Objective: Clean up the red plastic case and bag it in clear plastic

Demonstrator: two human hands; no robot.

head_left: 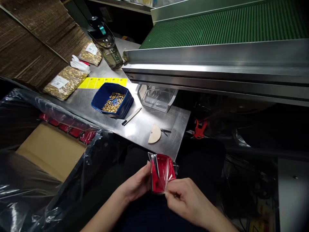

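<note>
Pinching flat red plastic part in clear film bag (162, 173) with both my left hand (137, 185) and right hand (184, 198), fingers closed; slick film could slip.

- My left hand (136, 185) and right hand (187, 199) together held a red part (162, 172) in a clear bag, low over my lap.
- Just beyond it lay a steel table (145, 125) with a blue bin (112, 100) of small gold pieces.
- A knife (131, 116) lay beside the bin; a tan half-disc (154, 133) sat near the table's edge.
- Two bags of gold pieces (65, 82), yellow labels (102, 82) and a bottle (107, 45) stood farther back.
- A green conveyor (224, 27) ran on my right.
- A lined box (51, 149) with red parts stood on my left.
</note>
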